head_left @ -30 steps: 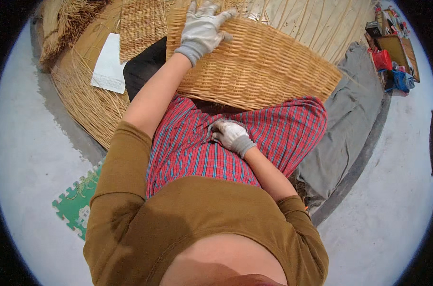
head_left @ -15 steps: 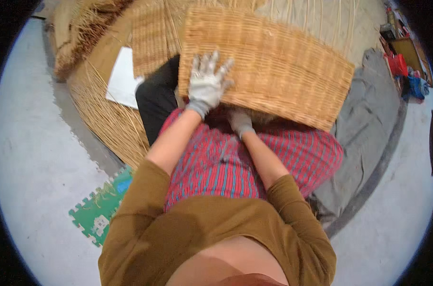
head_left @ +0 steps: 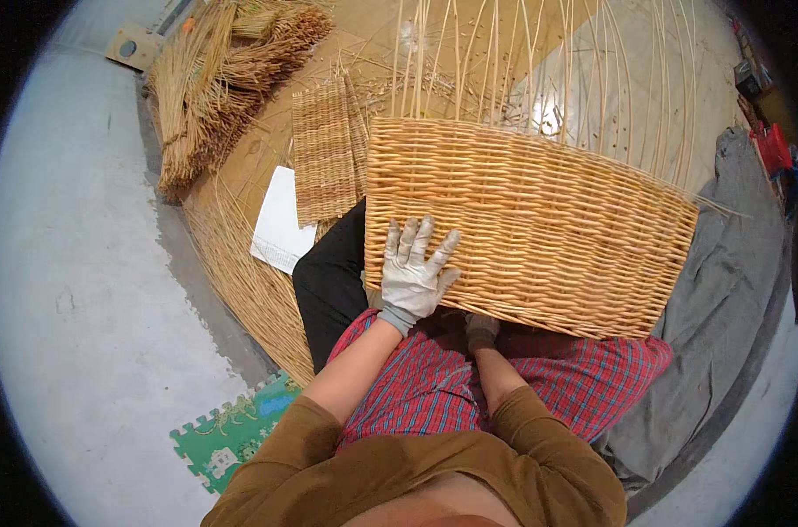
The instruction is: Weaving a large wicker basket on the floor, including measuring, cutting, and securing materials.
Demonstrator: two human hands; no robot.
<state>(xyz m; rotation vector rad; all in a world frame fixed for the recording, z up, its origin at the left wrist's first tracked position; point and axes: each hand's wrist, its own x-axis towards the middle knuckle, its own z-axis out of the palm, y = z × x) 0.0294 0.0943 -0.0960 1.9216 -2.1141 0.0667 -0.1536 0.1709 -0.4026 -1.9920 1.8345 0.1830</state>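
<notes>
A large woven wicker panel [head_left: 539, 220] rests tilted over my lap, with long bare stakes [head_left: 592, 79] sticking out past its far edge. My left hand [head_left: 415, 274], in a whitish glove with a grey cuff, lies on the panel's near left part, fingers spread. Under the panel's near edge reaches my right hand [head_left: 481, 332], also gloved. Only its cuff and back show; its fingers are hidden beneath the weave. A red striped cloth [head_left: 416, 386] covers my lap below the panel.
Smaller woven panels [head_left: 324, 149] and a white sheet of paper [head_left: 282, 220] lie at the left. Bundles of wicker rods [head_left: 219, 88] are piled at the far left, with loose rods [head_left: 249, 263] nearer. Grey cloth [head_left: 724, 290] spreads at the right; a green foam mat [head_left: 227, 439] lies lower left.
The whole scene has shifted down and right in the picture, showing the stakes beyond the panel. My left hand stays spread on the panel; my right hand stays underneath.
</notes>
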